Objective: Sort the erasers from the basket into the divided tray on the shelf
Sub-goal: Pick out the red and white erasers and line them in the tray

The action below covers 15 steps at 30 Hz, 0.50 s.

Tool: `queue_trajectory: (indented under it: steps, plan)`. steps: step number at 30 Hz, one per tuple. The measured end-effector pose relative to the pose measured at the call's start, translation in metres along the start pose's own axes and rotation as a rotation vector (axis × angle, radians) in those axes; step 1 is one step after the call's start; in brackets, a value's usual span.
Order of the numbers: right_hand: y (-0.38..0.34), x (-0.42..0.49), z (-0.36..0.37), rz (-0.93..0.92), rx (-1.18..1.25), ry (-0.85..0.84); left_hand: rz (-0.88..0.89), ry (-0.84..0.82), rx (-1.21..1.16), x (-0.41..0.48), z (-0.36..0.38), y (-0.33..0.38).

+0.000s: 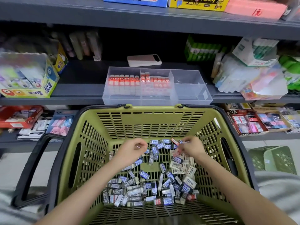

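Two bare hands reach into a green basket [162,111] that stands below and just in front of a grey shelf [81,90]. Loose erasers [146,189] in dark, blue and cream sleeves cover the basket floor, thickest toward the near wall, with a smaller scatter under and between the hands. The left hand [132,151] hovers over the left of the far scatter with its fingers curled inward; whether it holds anything cannot be told. The right hand [192,147] is at the far right of the pile, its fingertips pinching a red eraser [174,141] that sticks out to the left of the fingers. The hands are apart, with blue-sleeved erasers lying between them. On the shelf a clear divided tray [191,95] sits at the front edge, directly beyond the basket. Its left and middle compartments hold red-sleeved erasers [125,79] standing in neat rows. A white device [144,60] lies flat just behind the tray, and a glue box [32,92] stands well to the left.
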State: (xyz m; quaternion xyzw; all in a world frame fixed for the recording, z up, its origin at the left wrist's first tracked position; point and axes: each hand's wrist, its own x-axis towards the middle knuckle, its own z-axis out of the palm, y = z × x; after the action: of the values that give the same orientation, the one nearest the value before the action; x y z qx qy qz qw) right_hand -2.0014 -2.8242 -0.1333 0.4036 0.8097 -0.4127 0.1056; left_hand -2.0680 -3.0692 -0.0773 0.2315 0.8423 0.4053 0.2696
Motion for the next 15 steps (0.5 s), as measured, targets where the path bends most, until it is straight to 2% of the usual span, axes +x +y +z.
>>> queue_trajectory:
  steps: [4,7,15]
  plan:
    - [-0.001,0.014,0.01,-0.092,-0.257,-0.009,-0.047,-0.027,-0.014,0.0,0.011,-0.002]
    - [0.004,0.023,0.021,-0.068,-0.258,-0.108,-0.072,0.005,-0.073,0.002,0.01,-0.006]
    - [-0.003,0.018,0.013,-0.122,-0.291,-0.096,-0.135,-0.007,-0.192,0.006,0.014,-0.012]
